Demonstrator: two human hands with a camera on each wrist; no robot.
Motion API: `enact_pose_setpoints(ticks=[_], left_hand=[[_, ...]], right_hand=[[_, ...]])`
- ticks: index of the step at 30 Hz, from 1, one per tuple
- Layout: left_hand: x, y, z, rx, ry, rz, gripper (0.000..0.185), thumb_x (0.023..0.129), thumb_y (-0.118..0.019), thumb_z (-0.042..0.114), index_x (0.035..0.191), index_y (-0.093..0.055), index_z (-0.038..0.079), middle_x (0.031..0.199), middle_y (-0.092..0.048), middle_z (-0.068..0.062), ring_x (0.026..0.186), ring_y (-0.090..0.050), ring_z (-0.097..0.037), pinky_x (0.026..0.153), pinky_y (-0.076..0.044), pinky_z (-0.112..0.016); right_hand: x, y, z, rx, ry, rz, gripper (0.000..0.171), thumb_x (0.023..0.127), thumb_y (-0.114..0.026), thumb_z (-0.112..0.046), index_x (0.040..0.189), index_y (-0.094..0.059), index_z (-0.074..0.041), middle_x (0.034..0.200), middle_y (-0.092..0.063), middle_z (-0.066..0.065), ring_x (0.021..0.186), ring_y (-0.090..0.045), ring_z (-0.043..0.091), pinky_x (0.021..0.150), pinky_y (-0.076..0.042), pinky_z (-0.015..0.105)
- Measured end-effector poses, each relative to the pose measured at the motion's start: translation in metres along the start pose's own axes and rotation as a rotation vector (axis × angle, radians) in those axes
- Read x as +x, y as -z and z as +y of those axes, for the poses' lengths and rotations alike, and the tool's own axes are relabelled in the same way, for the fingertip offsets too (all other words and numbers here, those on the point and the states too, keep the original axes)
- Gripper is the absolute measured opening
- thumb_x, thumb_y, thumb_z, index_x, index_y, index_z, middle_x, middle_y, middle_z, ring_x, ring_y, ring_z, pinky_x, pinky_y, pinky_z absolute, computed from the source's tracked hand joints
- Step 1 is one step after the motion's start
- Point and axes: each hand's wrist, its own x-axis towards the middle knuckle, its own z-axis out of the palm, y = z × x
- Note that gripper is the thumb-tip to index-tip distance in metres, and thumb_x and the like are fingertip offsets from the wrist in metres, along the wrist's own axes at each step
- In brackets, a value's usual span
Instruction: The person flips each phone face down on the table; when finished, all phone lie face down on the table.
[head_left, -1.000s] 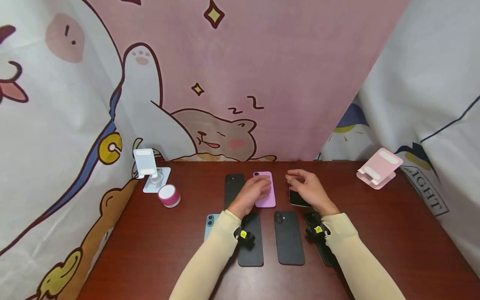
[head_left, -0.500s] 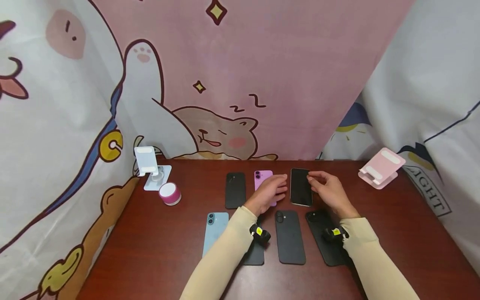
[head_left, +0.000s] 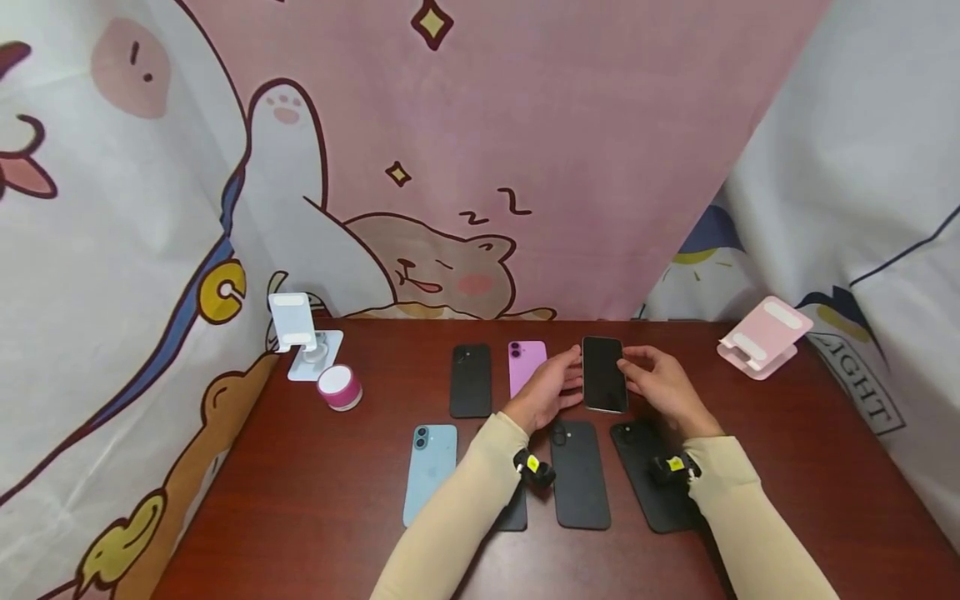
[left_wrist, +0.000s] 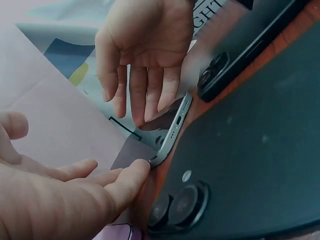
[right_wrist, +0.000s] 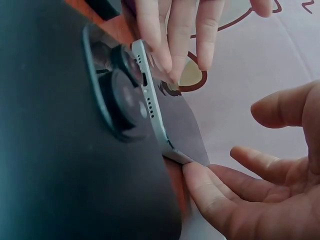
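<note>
On the red-brown table [head_left: 315, 467], your left hand [head_left: 550, 389] and right hand [head_left: 663, 385] touch straight fingertips to the screen-up phone [head_left: 603, 374], squaring it beside the purple phone [head_left: 527, 362].

This looks like a small play-like work corner made just for filming, maybe in a home or a little studio; it is hard to tell which. Big cartoon cloth sheets [head_left: 480, 167] with a sleepy bear hang all around, behind and to both sides of the hands; a dark red-brown table [head_left: 300, 517] sits under them; many phones [head_left: 429, 472] lie in rows near the hands; a white phone stand [head_left: 294, 327] waits far to the left; a pink phone stand [head_left: 763, 337] waits far to the right.
</note>
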Motion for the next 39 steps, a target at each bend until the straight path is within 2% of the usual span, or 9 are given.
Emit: enact_pose_setpoints(ticks=[5,11,18,23,26,30,34,39], left_hand=[[0.0,-0.001,0.0,-0.043,0.012,0.049,0.074,0.106,-0.051,0.056,0.156,-0.047,0.001,0.155,-0.051,-0.027,0.143,-0.05,-0.041,0.122,-0.041,-0.058],[-0.003,-0.002,0.003,-0.071,0.018,0.075,0.074,0.107,-0.049,0.055,0.156,-0.045,0.001,0.152,-0.051,-0.029,0.141,-0.052,-0.042,0.119,-0.043,-0.062],[-0.003,-0.001,0.005,-0.1,0.006,0.102,0.061,0.108,-0.052,0.045,0.148,-0.053,-0.001,0.132,-0.062,-0.02,0.113,-0.061,-0.027,0.11,-0.053,-0.057],[-0.001,0.002,0.004,-0.111,-0.009,0.084,0.054,0.109,-0.052,0.039,0.141,-0.058,-0.004,0.116,-0.063,-0.01,0.101,-0.059,-0.02,0.106,-0.057,-0.052],[-0.002,0.003,0.004,-0.104,-0.015,0.054,0.054,0.11,-0.05,0.039,0.143,-0.059,-0.002,0.12,-0.064,-0.01,0.104,-0.061,-0.021,0.107,-0.057,-0.051],[-0.004,0.003,0.003,-0.078,-0.016,0.001,0.051,0.111,-0.048,0.042,0.147,-0.06,0.009,0.135,-0.064,-0.013,0.116,-0.064,-0.026,0.108,-0.056,-0.053],[-0.005,0.003,0.001,-0.065,-0.006,-0.041,0.049,0.112,-0.044,0.047,0.148,-0.062,0.018,0.146,-0.06,-0.013,0.129,-0.06,-0.032,0.111,-0.052,-0.059],[-0.006,0.001,-0.002,-0.018,0.004,-0.096,0.055,0.112,-0.04,0.054,0.149,-0.062,0.02,0.16,-0.05,-0.011,0.144,-0.051,-0.037,0.115,-0.046,-0.064]], right_hand=[[0.001,-0.001,0.003,0.04,-0.007,0.013,0.057,0.111,-0.055,-0.027,0.155,-0.042,0.007,0.148,-0.052,0.032,0.132,-0.059,0.044,0.103,-0.057,0.044],[-0.001,-0.003,0.001,0.039,0.007,0.022,0.054,0.11,-0.057,-0.025,0.152,-0.046,0.008,0.144,-0.057,0.033,0.131,-0.06,0.043,0.101,-0.059,0.042],[-0.001,-0.01,-0.003,-0.004,0.013,-0.008,0.053,0.109,-0.059,-0.023,0.152,-0.048,0.007,0.145,-0.059,0.032,0.133,-0.061,0.043,0.1,-0.061,0.042],[0.001,-0.016,-0.005,0.044,0.012,-0.038,0.054,0.109,-0.059,-0.023,0.153,-0.047,0.007,0.146,-0.058,0.032,0.135,-0.06,0.043,0.102,-0.059,0.043],[0.0,-0.019,-0.006,0.091,0.004,-0.065,0.057,0.11,-0.057,-0.024,0.154,-0.043,0.008,0.148,-0.056,0.033,0.136,-0.059,0.043,0.104,-0.058,0.046],[-0.001,-0.022,-0.009,0.146,-0.009,-0.09,0.06,0.11,-0.057,-0.027,0.156,-0.04,0.007,0.148,-0.053,0.034,0.135,-0.059,0.042,0.102,-0.059,0.049],[0.0,-0.024,-0.013,0.151,-0.002,-0.112,0.062,0.11,-0.057,-0.03,0.157,-0.039,0.006,0.149,-0.054,0.033,0.132,-0.062,0.04,0.096,-0.062,0.047],[-0.001,-0.021,-0.015,0.112,-0.019,-0.12,0.066,0.109,-0.058,-0.036,0.159,-0.037,0.003,0.148,-0.055,0.033,0.118,-0.07,0.035,0.083,-0.066,0.044]])
